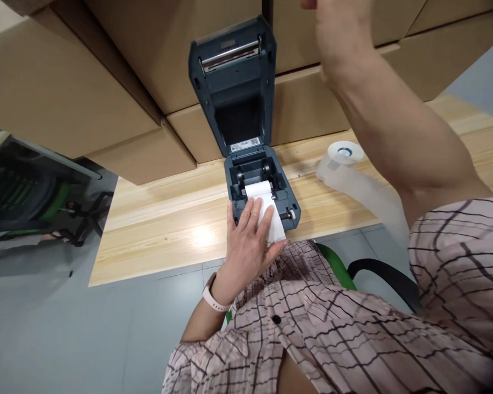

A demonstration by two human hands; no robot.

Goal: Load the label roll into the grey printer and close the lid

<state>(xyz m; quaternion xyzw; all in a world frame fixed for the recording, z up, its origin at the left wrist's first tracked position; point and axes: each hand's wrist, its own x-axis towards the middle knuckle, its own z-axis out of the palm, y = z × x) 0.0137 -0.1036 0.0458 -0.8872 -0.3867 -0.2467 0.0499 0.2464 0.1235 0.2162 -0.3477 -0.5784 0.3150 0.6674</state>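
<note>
While left hand [248,241] lies flat, open, on paper strip [272,219] | right hand [339,41] raised, grip unclear

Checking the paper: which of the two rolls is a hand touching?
The roll in the open printer; the left hand presses its strip. The other roll lies apart on the table.

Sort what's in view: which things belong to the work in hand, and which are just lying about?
In hand:
- label printer, lid open
- white paper strip coming out of it, under the left hand
- right hand, raised, fingertips out of frame

Lying about:
- second paper roll, untouched on the table
- cardboard boxes
- green chair
</note>
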